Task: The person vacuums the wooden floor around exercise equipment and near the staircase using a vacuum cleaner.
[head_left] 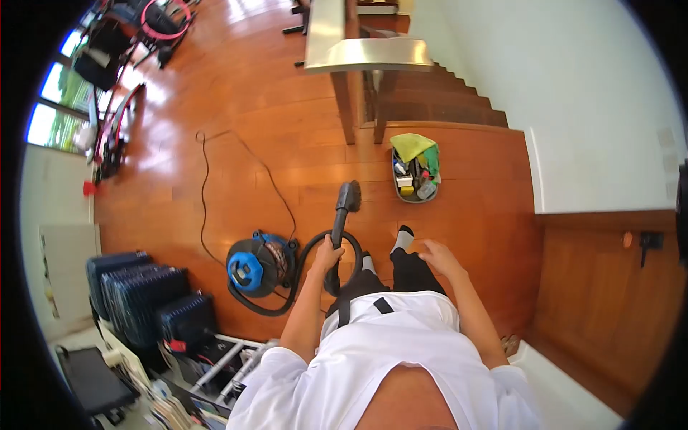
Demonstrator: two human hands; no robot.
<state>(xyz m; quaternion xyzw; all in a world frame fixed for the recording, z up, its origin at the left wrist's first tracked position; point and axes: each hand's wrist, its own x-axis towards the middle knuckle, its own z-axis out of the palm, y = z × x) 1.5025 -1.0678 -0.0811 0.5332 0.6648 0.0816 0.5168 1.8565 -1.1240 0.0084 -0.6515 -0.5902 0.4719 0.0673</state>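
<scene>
My left hand (329,254) is wrapped round the dark tube of a vacuum hose, with a black brush head (350,196) at its upper end. The hose (266,312) curves down and left to a blue and black vacuum cleaner (262,264) on the wooden floor. My right hand (439,257) hangs beside my right thigh, its fingers apart and holding nothing. Ahead of my feet sits a grey basket (395,188) of bottles and small items, with a yellow-green cloth (411,147) over its far edge.
A cord (206,168) loops over the floor (165,193) at left. Suitcases (143,292) and a cluttered rack (222,365) stand at lower left. Exercise equipment (115,132) is at upper left. Ahead are a railing (380,54) and descending stairs (437,100); a wooden door (609,308) is right.
</scene>
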